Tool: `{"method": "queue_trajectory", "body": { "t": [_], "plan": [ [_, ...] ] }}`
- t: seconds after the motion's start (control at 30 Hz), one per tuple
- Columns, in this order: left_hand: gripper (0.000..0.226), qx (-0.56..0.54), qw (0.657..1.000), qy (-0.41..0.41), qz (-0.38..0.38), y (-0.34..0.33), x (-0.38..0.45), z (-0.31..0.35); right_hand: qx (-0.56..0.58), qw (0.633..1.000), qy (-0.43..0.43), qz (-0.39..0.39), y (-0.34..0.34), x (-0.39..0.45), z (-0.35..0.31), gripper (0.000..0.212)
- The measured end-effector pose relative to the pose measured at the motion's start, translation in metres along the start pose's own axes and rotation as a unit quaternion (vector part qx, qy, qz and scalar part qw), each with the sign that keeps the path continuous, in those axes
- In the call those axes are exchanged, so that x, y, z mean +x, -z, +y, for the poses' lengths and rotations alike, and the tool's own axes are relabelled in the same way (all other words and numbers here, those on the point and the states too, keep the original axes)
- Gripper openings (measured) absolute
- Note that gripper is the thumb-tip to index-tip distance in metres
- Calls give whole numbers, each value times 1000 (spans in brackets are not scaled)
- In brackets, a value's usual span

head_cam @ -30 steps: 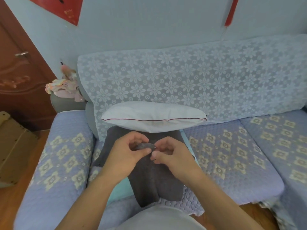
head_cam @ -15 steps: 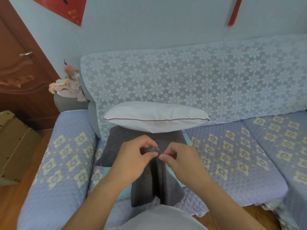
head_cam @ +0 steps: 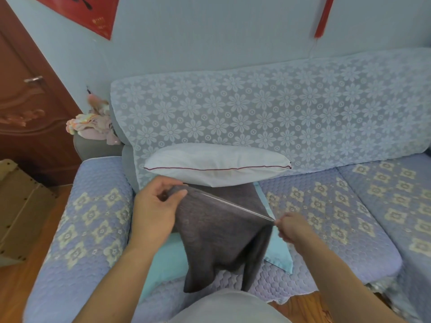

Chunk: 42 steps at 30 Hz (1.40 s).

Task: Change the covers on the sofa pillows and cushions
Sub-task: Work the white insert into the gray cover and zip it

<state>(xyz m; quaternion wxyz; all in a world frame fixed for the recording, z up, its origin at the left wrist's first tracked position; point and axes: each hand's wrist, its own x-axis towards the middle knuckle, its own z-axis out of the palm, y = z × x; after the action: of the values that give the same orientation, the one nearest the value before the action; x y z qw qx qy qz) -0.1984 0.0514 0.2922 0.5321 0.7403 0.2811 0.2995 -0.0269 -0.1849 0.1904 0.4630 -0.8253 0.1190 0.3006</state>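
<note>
Hands: left hand (head_cam: 155, 207) pinches the grey cover (head_cam: 219, 236) at one zipper end; right hand (head_cam: 290, 227) pinches the other.
Under cover: light-blue cloth (head_cam: 278, 252) on sofa seat (head_cam: 326, 220).
Behind: white pillow (head_cam: 217, 165) against lace backrest (head_cam: 279, 115).
Left edge: armrest (head_cam: 86, 224), cardboard box (head_cam: 16, 210).

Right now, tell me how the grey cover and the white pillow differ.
The grey cover is dark, flat and limp; the white pillow is pale and plump with filling. The cover is held up by the left hand and right hand along its zip edge; the pillow lies untouched against the sofa back. Both are over the same seat.
</note>
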Motion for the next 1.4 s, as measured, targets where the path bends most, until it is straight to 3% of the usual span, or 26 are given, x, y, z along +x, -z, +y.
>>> {"method": "queue_trajectory", "body": {
  "t": [0.17, 0.27, 0.33, 0.37, 0.43, 0.53, 0.6, 0.67, 0.8, 0.93, 1.03, 1.17, 1.23, 1.33, 1.4],
  "plan": [
    [18, 62, 993, 83, 57, 22, 11, -47, -49, 991, 72, 106, 11, 14, 7, 7],
    [21, 136, 973, 171, 70, 43, 10, -79, -72, 981, 160, 79, 6, -6, -10, 11],
    [30, 243, 945, 217, 15, 55, 7, -97, -91, 973, 208, 31, 5, -24, -24, 10],
    [33, 330, 916, 227, -27, 56, 5, -101, -109, 968, 228, 11, 5, -33, -29, 10],
    [36, 437, 872, 191, -108, 46, -1, -103, -156, 953, 260, -22, 6, -52, -42, 12],
    [44, 285, 913, 114, -268, -3, -19, -79, -207, 923, 318, -66, 0, -77, -56, 14],
    [33, 224, 910, 60, -344, -39, -33, -57, -233, 905, 350, -65, -7, -88, -64, 13],
    [8, 244, 914, 10, -324, -59, -35, -53, -252, 895, 367, -35, -11, -88, -68, 13],
    [21, 236, 916, -35, -322, -51, -32, -58, -282, 894, 347, 41, -7, -69, -56, 12],
    [25, 243, 901, -97, -347, -41, -40, -48, -277, 917, 240, 159, 20, -35, -32, 10],
    [31, 257, 880, -79, -392, -34, -41, -48, -244, 926, 192, 216, 47, -15, -20, 11],
    [28, 269, 841, -4, -470, -30, -37, -47, -186, 917, 202, 288, 68, -8, -21, 13],
    [22, 289, 816, 24, -501, -25, -33, -46, -140, 918, 248, 278, 62, -11, -29, 14],
    [22, 344, 770, 29, -536, -20, -29, -41, 6, 934, 313, 174, 50, -31, -49, 20],
    [26, 294, 806, 50, -511, -29, -30, -30, 62, 931, 350, 78, 42, -56, -63, 14]
  ]
}}
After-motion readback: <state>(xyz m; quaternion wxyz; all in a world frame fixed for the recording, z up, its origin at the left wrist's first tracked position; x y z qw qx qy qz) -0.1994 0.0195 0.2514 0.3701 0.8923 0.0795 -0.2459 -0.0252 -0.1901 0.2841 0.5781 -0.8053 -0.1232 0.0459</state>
